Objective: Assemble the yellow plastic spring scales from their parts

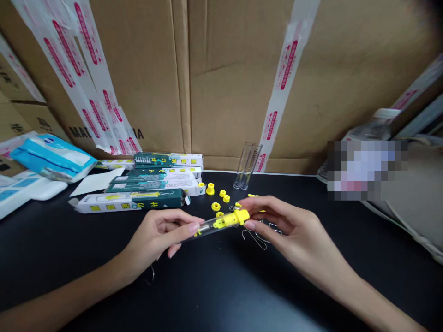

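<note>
My left hand (162, 235) is closed around the near end of a clear plastic tube (207, 229) that has yellow parts inside. My right hand (280, 226) pinches the yellow cap (238, 216) at the tube's other end between thumb and fingers. Both hands hold the tube just above the black table (214, 286). Thin metal wire hooks (256, 239) lie under the right hand. Several small yellow caps (219, 197) are scattered just behind the tube. A wire hook (151, 275) also hangs below my left wrist.
A pile of green-and-white boxes (152, 184) lies at the back left, with two clear empty tubes (246, 166) leaning against the cardboard wall (221, 74). A blue packet (51, 157) is at far left. A bag and bottle (384, 120) stand at right.
</note>
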A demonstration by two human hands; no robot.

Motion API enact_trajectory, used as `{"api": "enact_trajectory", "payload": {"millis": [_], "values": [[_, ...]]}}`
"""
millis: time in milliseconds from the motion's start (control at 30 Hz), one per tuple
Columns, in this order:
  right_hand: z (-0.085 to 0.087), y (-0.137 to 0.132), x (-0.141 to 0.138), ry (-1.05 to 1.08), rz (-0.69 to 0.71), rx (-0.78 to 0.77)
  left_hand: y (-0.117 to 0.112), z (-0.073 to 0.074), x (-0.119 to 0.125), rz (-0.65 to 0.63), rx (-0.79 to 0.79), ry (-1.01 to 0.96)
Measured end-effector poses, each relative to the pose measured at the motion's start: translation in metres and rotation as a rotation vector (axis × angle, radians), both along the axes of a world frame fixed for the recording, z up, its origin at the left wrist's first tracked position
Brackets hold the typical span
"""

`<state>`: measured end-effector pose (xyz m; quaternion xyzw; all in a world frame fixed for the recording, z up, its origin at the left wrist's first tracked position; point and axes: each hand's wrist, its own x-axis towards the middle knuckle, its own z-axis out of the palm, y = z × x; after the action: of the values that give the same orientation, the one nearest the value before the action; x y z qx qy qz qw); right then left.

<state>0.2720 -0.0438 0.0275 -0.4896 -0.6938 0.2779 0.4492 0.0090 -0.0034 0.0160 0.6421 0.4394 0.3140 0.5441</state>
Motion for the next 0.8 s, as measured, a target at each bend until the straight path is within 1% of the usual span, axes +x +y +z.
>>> {"api": "enact_trajectory", "payload": {"millis": [67,200,300,367,433,567,800], "values": [[0.001,0.001,0.001,-0.024,0.007,-0.016,0.001,0.0,-0.001,-0.015,-0.006,0.009],[0.003,-0.001,0.001,-0.122,-0.044,0.01,0.0,0.002,-0.002,0.0,-0.038,0.07],[0.003,-0.003,0.0,-0.295,-0.08,0.108,-0.002,0.003,-0.001,0.001,-0.04,0.095],[0.002,-0.003,0.0,-0.376,-0.069,0.202,-0.002,0.004,0.0,-0.005,-0.031,0.095],[0.0,-0.002,0.002,-0.374,-0.03,0.251,-0.001,0.004,0.0,0.002,-0.029,0.11],[-0.004,-0.001,0.009,-0.272,0.047,0.202,0.002,0.004,0.001,0.024,-0.049,0.146],[-0.007,-0.005,0.011,-0.271,0.021,0.232,0.001,0.003,0.002,-0.001,-0.054,0.118]]}}
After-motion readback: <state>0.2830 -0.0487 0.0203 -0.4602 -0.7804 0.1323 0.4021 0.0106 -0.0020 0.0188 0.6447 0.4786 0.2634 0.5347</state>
